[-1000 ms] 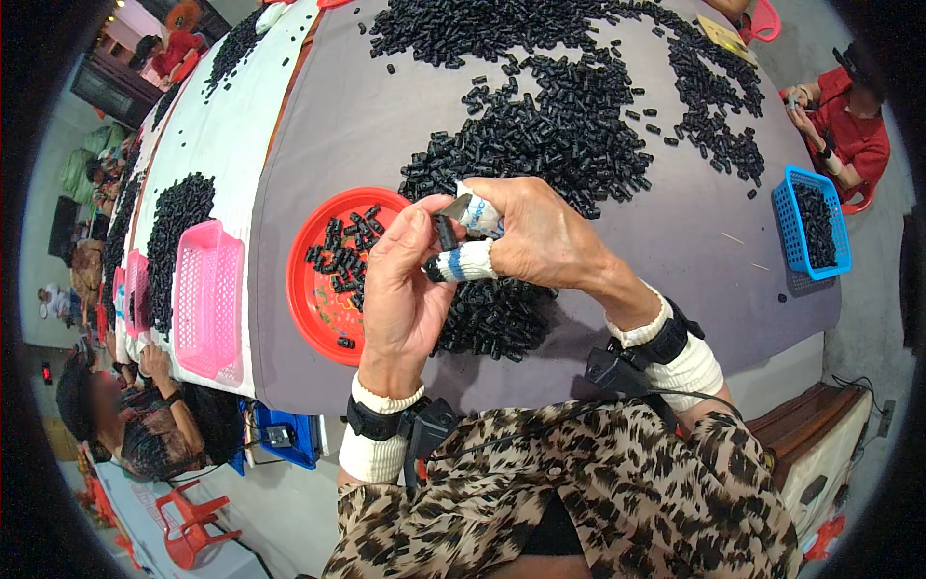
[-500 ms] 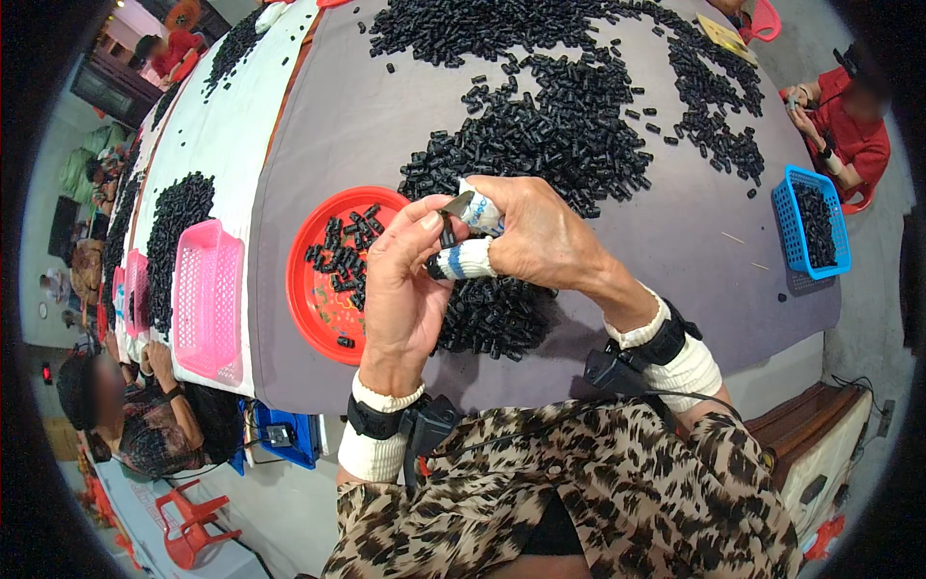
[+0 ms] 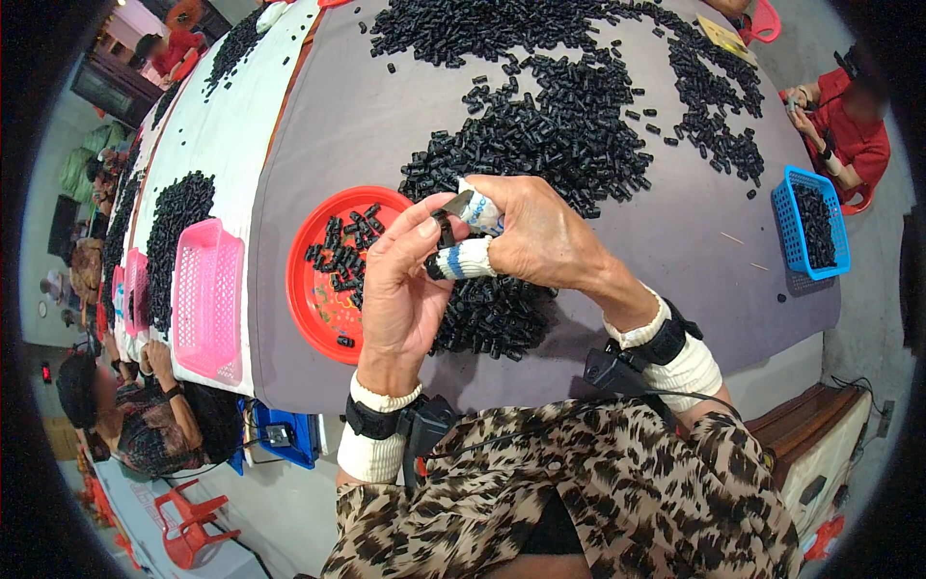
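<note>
My left hand [image 3: 397, 289] is closed, pinching a small black cylindrical part [image 3: 446, 230] between thumb and fingers. White wraps with blue marks cover the thumb and a finger of my right hand [image 3: 545, 232], which is closed on a small knife [image 3: 458, 204]. Its short grey blade meets the top of the black part; the handle is hidden in the grip. Both hands are held above the table, over the near end of a large pile of similar black parts [image 3: 540, 145]. Just left of them, a round red tray [image 3: 301, 280] carries more of these parts.
Grey cloth [image 3: 694, 261] covers the table. A pink basket [image 3: 207, 299] stands to the left, beside another black pile [image 3: 178, 217]. At the right edge is a blue basket [image 3: 810, 222] with black parts. Two thin sticks [image 3: 745, 251] lie near it. Other people sit around the table.
The black part has turned slightly between my left fingers, against the blade. Both hands stay in nearly the same place.
</note>
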A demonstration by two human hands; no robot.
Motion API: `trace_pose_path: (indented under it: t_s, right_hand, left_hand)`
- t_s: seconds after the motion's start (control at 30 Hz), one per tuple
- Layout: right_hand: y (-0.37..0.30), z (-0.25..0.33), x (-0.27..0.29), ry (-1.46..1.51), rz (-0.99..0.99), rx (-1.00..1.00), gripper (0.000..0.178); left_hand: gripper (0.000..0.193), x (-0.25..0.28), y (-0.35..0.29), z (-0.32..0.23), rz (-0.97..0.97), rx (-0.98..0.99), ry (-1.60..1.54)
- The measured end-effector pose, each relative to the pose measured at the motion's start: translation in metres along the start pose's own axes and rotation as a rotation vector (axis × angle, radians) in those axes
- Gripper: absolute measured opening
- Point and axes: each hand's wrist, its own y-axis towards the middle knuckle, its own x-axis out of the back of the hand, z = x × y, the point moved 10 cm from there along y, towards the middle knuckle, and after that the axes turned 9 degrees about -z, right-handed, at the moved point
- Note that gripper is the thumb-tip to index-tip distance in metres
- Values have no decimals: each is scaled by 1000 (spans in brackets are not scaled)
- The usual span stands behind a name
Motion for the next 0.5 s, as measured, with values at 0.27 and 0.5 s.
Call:
trace_pose_path:
  t_s: [0.27, 0.5]
  right_hand:
    - [0, 0, -1, 21, 9, -22, 33]
    - [-1, -5, -4, -20, 38, -16, 32]
  left_hand:
    - [32, -3, -2, 1, 84, 2, -79]
    - [32, 0, 1, 8, 151, 55, -204]
